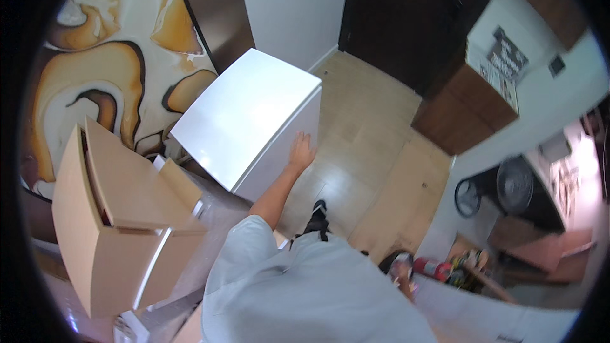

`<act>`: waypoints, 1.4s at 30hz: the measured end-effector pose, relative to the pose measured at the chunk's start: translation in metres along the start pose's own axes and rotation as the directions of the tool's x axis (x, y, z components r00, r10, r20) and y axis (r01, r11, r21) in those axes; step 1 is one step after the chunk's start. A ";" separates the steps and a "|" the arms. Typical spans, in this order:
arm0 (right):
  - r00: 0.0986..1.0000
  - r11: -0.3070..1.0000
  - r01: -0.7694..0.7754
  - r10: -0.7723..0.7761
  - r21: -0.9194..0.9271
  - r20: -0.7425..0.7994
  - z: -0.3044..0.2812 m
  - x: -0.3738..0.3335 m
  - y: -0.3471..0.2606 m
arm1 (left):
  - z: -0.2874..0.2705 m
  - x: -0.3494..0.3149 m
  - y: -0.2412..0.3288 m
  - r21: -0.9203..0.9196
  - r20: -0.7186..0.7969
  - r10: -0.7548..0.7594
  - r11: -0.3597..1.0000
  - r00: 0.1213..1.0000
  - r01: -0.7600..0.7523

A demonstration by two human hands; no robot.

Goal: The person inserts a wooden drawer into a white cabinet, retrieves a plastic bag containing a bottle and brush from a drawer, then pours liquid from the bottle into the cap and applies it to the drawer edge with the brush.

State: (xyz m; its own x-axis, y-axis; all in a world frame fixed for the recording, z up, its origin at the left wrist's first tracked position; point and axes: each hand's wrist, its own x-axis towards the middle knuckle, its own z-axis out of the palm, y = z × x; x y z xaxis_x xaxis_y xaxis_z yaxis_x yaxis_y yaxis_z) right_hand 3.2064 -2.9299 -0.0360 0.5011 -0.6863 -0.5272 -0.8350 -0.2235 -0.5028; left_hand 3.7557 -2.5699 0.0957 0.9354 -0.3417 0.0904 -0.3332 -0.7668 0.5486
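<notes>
A white box-shaped cabinet (pixel 251 111) with a glossy top stands ahead and slightly left of me. My left hand (pixel 303 150) lies against its right side, fingers stretched out, holding nothing. My right hand (pixel 405 281) is low at the right of my body, small and blurred. It is close to a dark round thing (pixel 399 259) and a red cylinder-like thing (pixel 434 269). Its fingers are not clear, so whether it holds anything cannot be made out.
Left of me stands a tan box-like piece with panels (pixel 127 216). Behind is a marbled gold and white wall panel (pixel 143 44). A dark door (pixel 406 19) is ahead, a brown wall cabinet (pixel 467 108) to the right. Cardboard (pixel 410 184) covers part of the floor. Fans (pixel 515 184) stand at right.
</notes>
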 end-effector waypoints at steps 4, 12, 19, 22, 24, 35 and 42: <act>0.951 0.954 -0.246 0.202 0.174 0.235 0.006 0.012 -0.020 | 0.003 0.042 -0.013 0.206 -0.081 0.041 0.978 0.996 -0.024; 0.915 0.946 -0.274 0.200 0.176 0.351 -0.044 0.142 -0.100 | 0.001 0.049 -0.013 0.201 -0.105 -0.194 0.956 0.975 0.212; 0.931 0.983 -0.077 0.012 0.165 0.366 -0.090 0.350 -0.154 | 0.040 0.064 0.052 0.287 -0.304 -0.378 0.839 0.874 0.463; 0.966 0.957 0.099 -0.158 0.271 0.206 -0.129 0.458 -0.239 | 0.053 0.056 0.081 0.285 -0.322 -0.390 0.829 0.862 0.482; 0.917 0.946 0.221 -0.284 0.236 0.279 -0.155 0.504 -0.318 | 0.063 0.056 0.100 0.272 -0.330 -0.410 0.821 0.850 0.502; 0.488 0.914 0.229 -0.405 0.334 0.774 0.013 0.335 -0.581 | 0.147 0.108 0.227 -0.030 -0.232 -0.359 0.932 0.904 0.362; 0.488 0.309 0.870 -0.432 -0.384 0.759 0.025 0.310 -0.630 | 0.181 0.114 0.151 -0.477 0.017 -0.562 0.722 0.827 0.501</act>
State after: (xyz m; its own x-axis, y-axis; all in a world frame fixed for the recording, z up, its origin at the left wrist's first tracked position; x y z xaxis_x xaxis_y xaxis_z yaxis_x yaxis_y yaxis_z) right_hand 3.8933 -2.9849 0.1002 0.7775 0.2868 -0.5597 0.0910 -0.9319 -0.3512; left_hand 3.7906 -2.8229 0.0383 0.9588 0.1396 -0.2475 0.2842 -0.4657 0.8381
